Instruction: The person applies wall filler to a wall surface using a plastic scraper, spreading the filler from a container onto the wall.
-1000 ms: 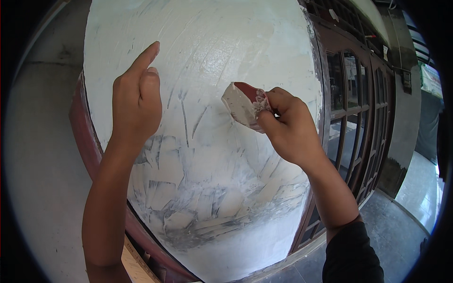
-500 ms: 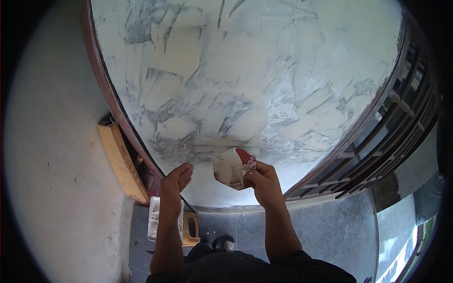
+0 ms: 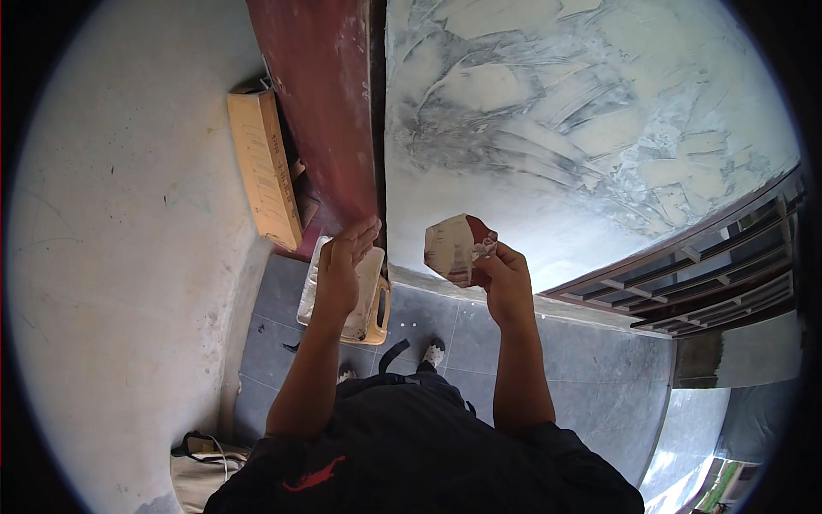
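Note:
My right hand (image 3: pixel 507 284) grips a flat, many-sided putty scraper (image 3: pixel 449 250), red at the held corner and coated with off-white putty over most of its face. The scraper is held up in front of me, apart from the wall. My left hand (image 3: pixel 344 261) is raised beside it with the fingers stretched out, holding nothing. Ahead and to the right stands a wall (image 3: pixel 514 98) with grey and off-white putty smeared on it in broad strokes. Below my left hand, a whitish tray (image 3: pixel 366 295) rests on a yellow stool (image 3: pixel 378 322), partly hidden by my forearm.
A dark red panel (image 3: pixel 321 103) borders the wall on its left. Against it leans a long cardboard box (image 3: pixel 264 171). A barred window (image 3: pixel 685 257) lies at the right. Grey tiles (image 3: pixel 462 347) cover the floor, and a beige bag (image 3: pixel 195 475) sits at lower left.
The view has swung left and downward, bringing more of the red panel, tray, floor and bag into sight. My right hand keeps hold of the scraper, and my left hand stays outstretched.

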